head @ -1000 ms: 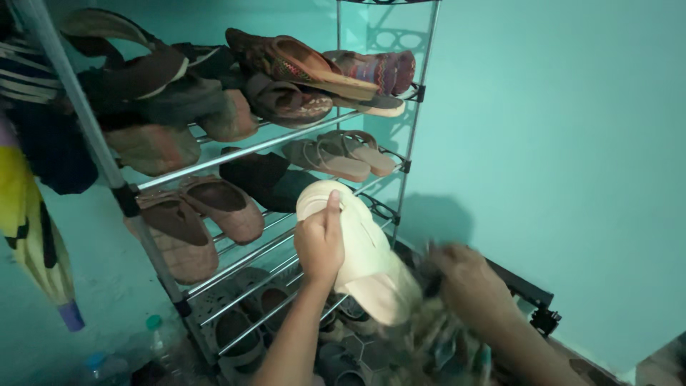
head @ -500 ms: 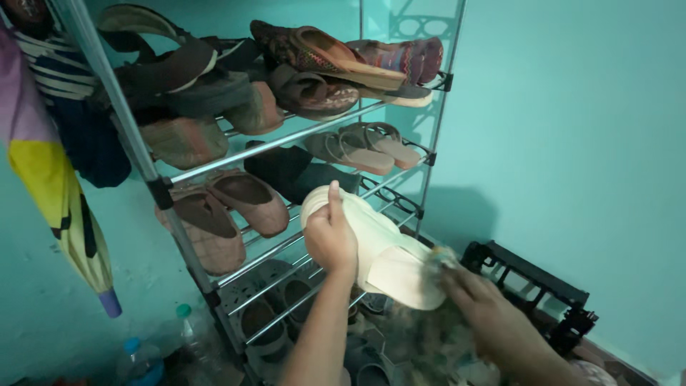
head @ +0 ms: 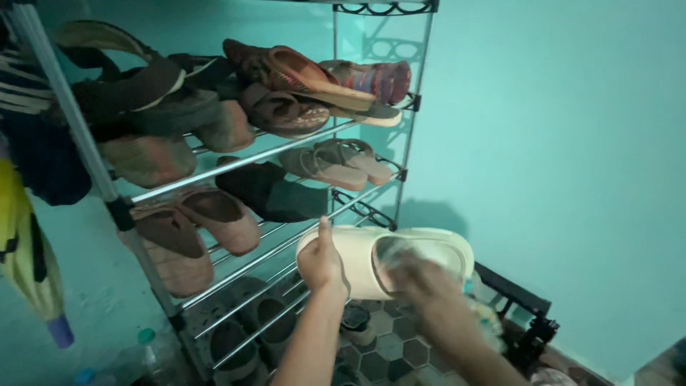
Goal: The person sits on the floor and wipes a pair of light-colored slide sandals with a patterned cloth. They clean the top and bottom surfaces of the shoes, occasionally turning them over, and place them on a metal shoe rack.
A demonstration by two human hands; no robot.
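- While gripped at its heel end by the left hand (head: 321,263), with the thumb pointing up along the edge, a cream slide sandal (head: 421,246) held flat and sideways, low in the centre of the frame, in front of the rack.
- Right hand (head: 421,282) blurred, laid against the sole or inside of that sandal; fingers seem bent, but cannot tell whether clenched on anything. A blurred patterned cloth (head: 486,318) just below the wrist; cannot tell if held.
- Both forearms coming up from the bottom edge of the frame.
- Just behind the sandal, a metal shoe rack (head: 250,154) with chrome bars, filling the left and centre of the frame.
- On the top shelf, upper centre: brown patterned sandals (head: 300,68) stacked, and a striped reddish pair (head: 379,75) at the right end.
- On the second shelf: tan strap sandals (head: 336,161) at right, dark shoes (head: 268,189) beside them.
- At middle left: brown slip-on shoes (head: 207,214), tilted on the bars.
- On the lowest shelves, lower left: dark perforated clogs (head: 250,322), hard to see.
- At far left: a folded yellow umbrella (head: 28,257) hanging, with dark clothing above it.
- At bottom left: plastic bottles (head: 143,343) with a green and a blue cap.
- At lower right: a black frame (head: 522,307) against the turquoise wall (head: 557,143).
- Below the hands: hexagon-tiled floor (head: 389,347).
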